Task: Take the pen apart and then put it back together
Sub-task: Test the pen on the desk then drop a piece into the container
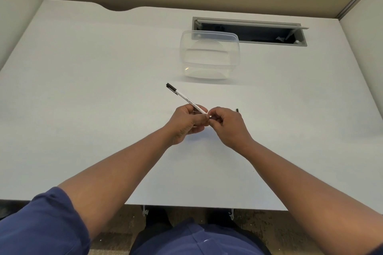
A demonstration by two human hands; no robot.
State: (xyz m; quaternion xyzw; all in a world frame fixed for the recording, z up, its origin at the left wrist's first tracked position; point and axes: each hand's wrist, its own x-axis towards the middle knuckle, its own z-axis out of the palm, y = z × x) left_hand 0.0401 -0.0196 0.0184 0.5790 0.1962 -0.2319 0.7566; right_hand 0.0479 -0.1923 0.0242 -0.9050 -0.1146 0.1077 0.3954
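Note:
A white pen (186, 99) with a black end points up and to the left above the white desk (93, 89). My left hand (186, 124) grips the lower part of its barrel. My right hand (228, 124) pinches the pen's near end, right where the two hands meet; that end is hidden by my fingers. A small black piece (237, 110) sticks out past my right hand's knuckles; I cannot tell whether it is held or lies on the desk.
A clear plastic container (209, 56) with its lid on stands behind the hands. A grey cable hatch (248, 30) is open in the desk at the back right. Partition walls close the desk on three sides.

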